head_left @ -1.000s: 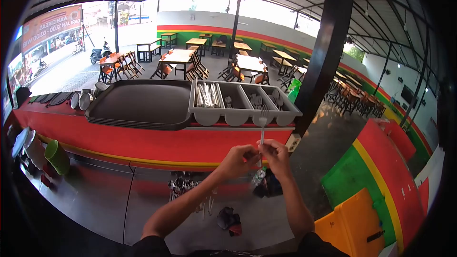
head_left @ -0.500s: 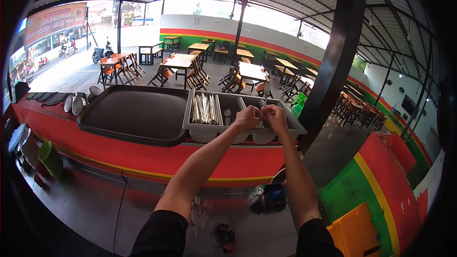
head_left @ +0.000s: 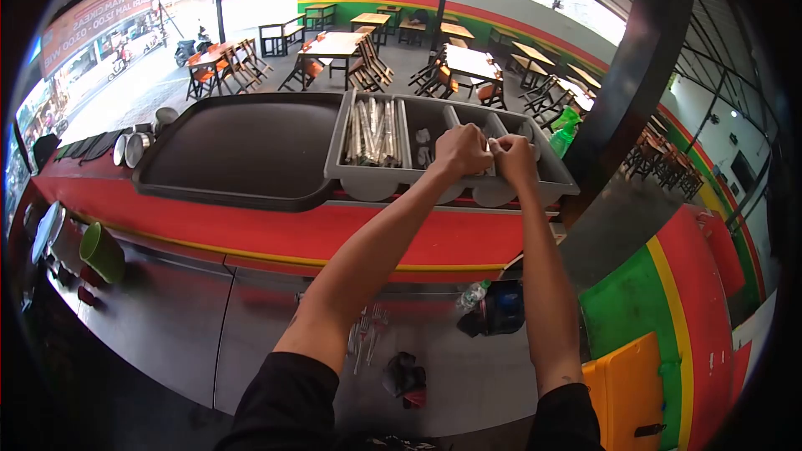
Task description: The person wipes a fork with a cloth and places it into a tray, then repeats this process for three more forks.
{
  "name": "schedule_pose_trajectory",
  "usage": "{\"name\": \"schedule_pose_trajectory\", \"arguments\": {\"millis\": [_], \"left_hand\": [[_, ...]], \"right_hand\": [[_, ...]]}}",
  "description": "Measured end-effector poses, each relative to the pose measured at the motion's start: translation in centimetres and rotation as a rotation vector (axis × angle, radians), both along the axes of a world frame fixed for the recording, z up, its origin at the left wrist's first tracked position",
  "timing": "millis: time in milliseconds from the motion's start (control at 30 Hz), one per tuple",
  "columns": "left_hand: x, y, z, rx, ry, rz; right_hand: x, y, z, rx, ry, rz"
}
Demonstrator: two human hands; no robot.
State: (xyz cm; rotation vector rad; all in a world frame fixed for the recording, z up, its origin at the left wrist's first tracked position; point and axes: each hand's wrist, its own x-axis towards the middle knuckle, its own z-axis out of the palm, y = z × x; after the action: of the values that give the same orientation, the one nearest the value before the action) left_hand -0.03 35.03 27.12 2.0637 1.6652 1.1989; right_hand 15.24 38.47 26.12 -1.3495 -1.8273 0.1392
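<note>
In the head view, the left hand (head_left: 462, 150) and right hand (head_left: 515, 159) are working together over the grey cutlery tray's (head_left: 376, 174) third compartment from the left, apparently arranging something, which is calling for fine fingerwork; fingers are curling, any grip hidden. The tray is lying lengthwise along the red bench (head_left: 468, 238).

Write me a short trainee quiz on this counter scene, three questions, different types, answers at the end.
1. What sits immediately left of the cutlery organizer on the red counter?
A) stacked plates
B) a dark serving tray
C) folded towels
2. True or false: the left hand and the right hand are both at the cutlery organizer.
3. Fill in the colour: the spray bottle near the cutlery organizer's right end is ____.

Key: 1 B; 2 true; 3 green.
</note>
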Motion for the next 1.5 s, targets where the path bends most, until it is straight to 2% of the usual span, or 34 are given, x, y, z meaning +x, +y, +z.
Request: {"name": "schedule_pose_trajectory", "arguments": {"millis": [167, 267, 367, 467, 500, 533, 567, 633, 667, 700, 767, 800, 833, 867, 933, 1033, 1067, 1267, 1500], "left_hand": [[0.7, -1.0, -0.1, 0.239, 0.157, 0.180], [1.3, -2.8, 0.2, 0.190, 0.266, 0.144], [1.8, -5.2, -0.6, 0.306, 0.328, 0.159], [3.0, -7.1, -5.7, 0.641, 0.420, 0.292], [2.7, -9.1, -6.7, 0.652, 0.364, 0.236], [2.4, -11.5, -7.3, 0.664, 0.303, 0.175], [2.4, -13.9, -8.2, 0.674, 0.233, 0.108], [1.7, -19.3, -11.5, 0.455, 0.136, 0.081], [1.5, -22.2, -14.0, 0.348, 0.065, 0.079], [0.8, -24.8, -17.6, 0.262, -0.012, 0.070], [0.0, -29.2, -26.4, 0.087, -0.091, 0.193], [-0.3, -31.4, -30.7, 0.008, -0.100, 0.296], [-0.9, -33.7, -34.6, -0.077, -0.137, 0.291], [-1.2, -35.9, -37.7, -0.168, -0.175, 0.288], [-1.3, -39.7, -40.6, -0.331, -0.149, 0.345], [-1.7, -40.4, -42.9, -0.418, -0.140, 0.414], [-1.7, -41.2, -43.7, -0.435, -0.143, 0.428], [-2.5, -37.2, -43.7, -0.421, 0.068, 0.503], [-1.6, -35.8, -45.6, -0.440, 0.090, 0.544]], "right_hand": [[0.1, 0.1, 0.0, 0.050, 0.047, 0.001], [-0.1, -0.6, 0.4, 0.108, 0.076, -0.009], [1.0, -0.2, -0.6, 0.266, 0.094, 0.008], [0.3, -1.9, -1.1, 0.389, 0.181, 0.161], [0.2, -3.2, -1.3, 0.411, 0.222, 0.224], [0.6, -4.8, -1.7, 0.257, 0.280, 0.234], [0.6, -6.6, -3.0, 0.261, 0.381, 0.297], [0.3, -11.2, -6.6, 0.277, 0.579, 0.398], [1.1, -13.4, -9.9, 0.262, 0.514, 0.404], [0.6, -17.4, -13.8, 0.153, 0.580, 0.304], [-0.5, -25.6, -21.9, 0.019, 0.415, 0.208], [-1.3, -29.7, -26.6, -0.016, 0.387, 0.298], [0.0, -32.5, -33.0, 0.098, -0.056, 0.318], [0.3, -37.3, -36.0, -0.174, -0.142, 0.431], [1.9, -45.0, -42.1, -0.241, -0.433, 0.386], [2.6, -44.7, -41.6, -0.361, -0.306, 0.465], [2.5, -44.6, -41.3, -0.318, -0.270, 0.439], [2.6, -44.4, -41.3, -0.323, -0.257, 0.388], [2.9, -44.0, -41.2, -0.327, -0.255, 0.386]]}}
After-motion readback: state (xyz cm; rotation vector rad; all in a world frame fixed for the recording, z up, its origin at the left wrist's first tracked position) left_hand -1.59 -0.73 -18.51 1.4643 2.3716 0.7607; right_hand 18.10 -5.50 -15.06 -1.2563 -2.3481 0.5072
